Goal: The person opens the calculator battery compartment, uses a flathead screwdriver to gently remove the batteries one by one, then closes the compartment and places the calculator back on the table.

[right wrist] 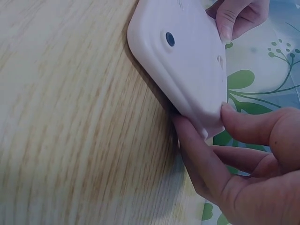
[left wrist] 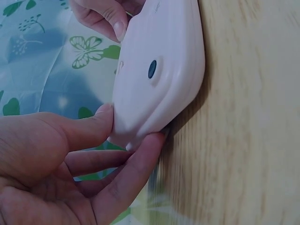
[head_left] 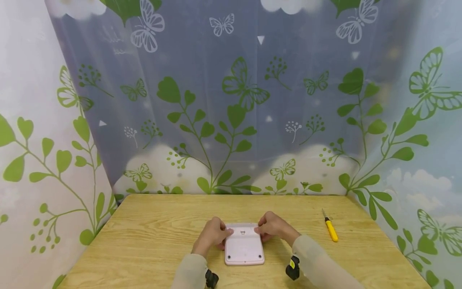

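Note:
A pale pink calculator (head_left: 244,245) lies back side up on the table, with dark round feet near its front corners and a small latch-like slot near its far edge. My left hand (head_left: 213,233) holds its far left corner, thumb on the back panel and fingers under the edge. At the far right corner, my right hand (head_left: 273,225) grips in the same way. In the left wrist view the left thumb (left wrist: 96,124) presses the rim while a fingertip reaches beneath the calculator (left wrist: 157,70). The side facing the table is hidden.
A screwdriver (head_left: 330,229) with a yellow handle lies to the right on the wooden table (head_left: 155,224), its tip pointing away. Curtains (head_left: 202,132) printed with leaves and butterflies stand behind the table and on both sides.

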Motion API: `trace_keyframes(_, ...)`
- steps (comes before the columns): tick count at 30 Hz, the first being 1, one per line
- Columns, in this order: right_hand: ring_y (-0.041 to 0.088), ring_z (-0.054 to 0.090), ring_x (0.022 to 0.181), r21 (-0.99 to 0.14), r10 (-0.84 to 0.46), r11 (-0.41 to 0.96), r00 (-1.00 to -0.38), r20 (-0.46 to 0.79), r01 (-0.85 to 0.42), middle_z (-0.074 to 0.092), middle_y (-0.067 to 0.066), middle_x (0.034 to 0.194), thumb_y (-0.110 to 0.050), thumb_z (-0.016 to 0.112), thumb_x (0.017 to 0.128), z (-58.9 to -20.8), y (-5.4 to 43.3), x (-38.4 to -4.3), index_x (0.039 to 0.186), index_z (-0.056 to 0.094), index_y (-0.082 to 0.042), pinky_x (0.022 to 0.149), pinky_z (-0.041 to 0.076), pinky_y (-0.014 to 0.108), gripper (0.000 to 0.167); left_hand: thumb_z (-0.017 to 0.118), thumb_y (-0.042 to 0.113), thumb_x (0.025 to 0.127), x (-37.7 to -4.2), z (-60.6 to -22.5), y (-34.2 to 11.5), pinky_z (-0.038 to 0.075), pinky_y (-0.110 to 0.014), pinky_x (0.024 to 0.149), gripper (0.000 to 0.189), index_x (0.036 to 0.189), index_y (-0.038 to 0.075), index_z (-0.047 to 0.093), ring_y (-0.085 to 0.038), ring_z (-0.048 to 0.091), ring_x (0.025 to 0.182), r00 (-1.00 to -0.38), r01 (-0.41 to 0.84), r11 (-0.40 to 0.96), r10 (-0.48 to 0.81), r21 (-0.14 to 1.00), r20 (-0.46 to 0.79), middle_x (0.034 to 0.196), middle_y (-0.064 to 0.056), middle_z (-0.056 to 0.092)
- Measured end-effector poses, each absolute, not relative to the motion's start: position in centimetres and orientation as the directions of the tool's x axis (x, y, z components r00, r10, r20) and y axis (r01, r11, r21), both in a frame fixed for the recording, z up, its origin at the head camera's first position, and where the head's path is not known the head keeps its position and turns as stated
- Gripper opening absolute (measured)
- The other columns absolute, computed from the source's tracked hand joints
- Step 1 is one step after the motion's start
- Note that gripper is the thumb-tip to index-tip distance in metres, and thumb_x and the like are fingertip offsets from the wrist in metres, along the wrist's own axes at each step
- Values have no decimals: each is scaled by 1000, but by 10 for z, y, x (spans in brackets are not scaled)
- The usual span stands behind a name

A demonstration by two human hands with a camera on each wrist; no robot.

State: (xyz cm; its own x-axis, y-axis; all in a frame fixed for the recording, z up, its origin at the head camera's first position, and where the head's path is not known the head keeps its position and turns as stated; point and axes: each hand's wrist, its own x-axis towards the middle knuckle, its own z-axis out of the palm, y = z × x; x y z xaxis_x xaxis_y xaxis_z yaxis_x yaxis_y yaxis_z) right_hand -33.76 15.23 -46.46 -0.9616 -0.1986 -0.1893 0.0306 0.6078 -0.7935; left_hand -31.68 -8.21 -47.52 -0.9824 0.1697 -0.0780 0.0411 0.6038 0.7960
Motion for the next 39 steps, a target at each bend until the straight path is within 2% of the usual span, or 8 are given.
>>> trace_keyframes(7,27,75,75,-798,-206,602,-960,-187,26,70,20,91,-1,71,95,-462,151,-337,113,64,16,68,66,38,26,69,15,100,-317,-474,-82,62,-33,56,27,109,-11,66,-21,66,67,-985,42,593,158,804,-65,86,-15,64)
trace_keyframes(14,27,74,72,-802,-222,597,-957,-188,19,71,21,88,0,70,95,-465,150,-335,105,68,15,67,66,39,18,69,15,100,-315,-479,-83,62,-32,57,33,119,-12,63,-20,66,71,-987,16,590,139,807,-83,98,-19,66)
trace_keyframes(20,27,75,78,-802,-213,597,-957,-197,32,70,22,96,0,69,96,-467,149,-335,113,64,16,69,66,39,25,70,14,99,-315,-482,-83,61,-30,57,28,115,-9,65,-19,65,72,-985,-1,593,140,805,-105,94,-15,64)
trace_keyframes(27,29,76,77,-801,-204,597,-960,-189,31,72,23,96,0,69,96,-466,150,-334,116,64,18,68,66,39,28,70,14,99,-315,-479,-82,61,-32,59,24,110,-7,66,-20,64,74,-983,-1,598,148,802,-112,91,-14,63)
trace_keyframes(33,25,74,75,-800,-205,599,-959,-194,34,71,20,92,-2,69,97,-466,150,-332,113,66,15,67,66,37,24,70,14,99,-314,-479,-82,62,-32,60,28,116,-8,67,-19,65,74,-981,4,589,161,808,-112,91,-13,64)
trace_keyframes(39,23,74,77,-790,-192,612,-963,-190,34,71,21,98,-2,69,97,-468,150,-333,118,63,17,67,65,36,29,71,14,99,-314,-479,-84,63,-32,61,36,124,-10,64,-19,66,76,-980,5,590,165,808,-114,99,-15,66)
